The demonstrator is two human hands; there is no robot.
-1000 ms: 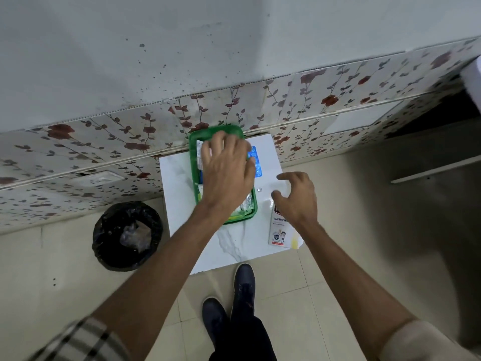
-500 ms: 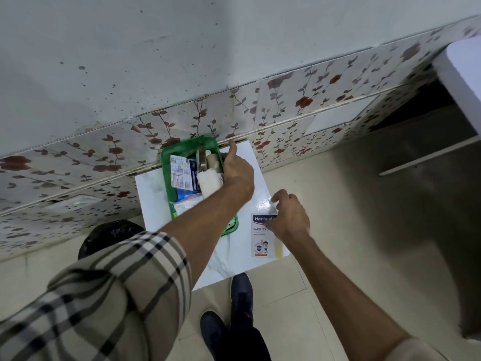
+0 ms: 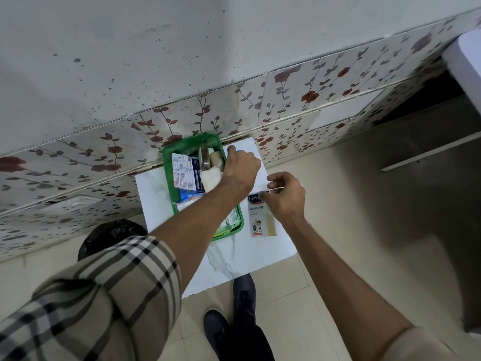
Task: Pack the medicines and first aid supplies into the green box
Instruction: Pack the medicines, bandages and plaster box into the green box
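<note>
The green box [image 3: 168, 162] stands on the small white table [image 3: 234, 259] against the tiled wall. It holds a white-and-blue dressing packet [image 3: 186, 175], a tape roll [image 3: 205, 158], a rolled bandage [image 3: 212, 178] and foil strips [image 3: 233, 217]. My left hand [image 3: 240, 169] reaches across the box, fingers curled on a blue blister pack [image 3: 232, 150] lying just right of the box's far end; only the pack's edge shows. My right hand [image 3: 285, 196] hovers at the top of the Hansaplast plaster box [image 3: 261, 220], thumb and forefinger pinched on a thin white strip [image 3: 276, 188].
A black-lined bin [image 3: 112, 235] stands on the floor left of the table. My dark shoes [image 3: 243, 293] are at the table's near edge. A white piece of furniture [image 3: 466, 61] juts in at the far right.
My left hand left the top of the box and moved right onto the blue blister pack. My right hand shifted a little toward the plaster box's top and pinched shut.
</note>
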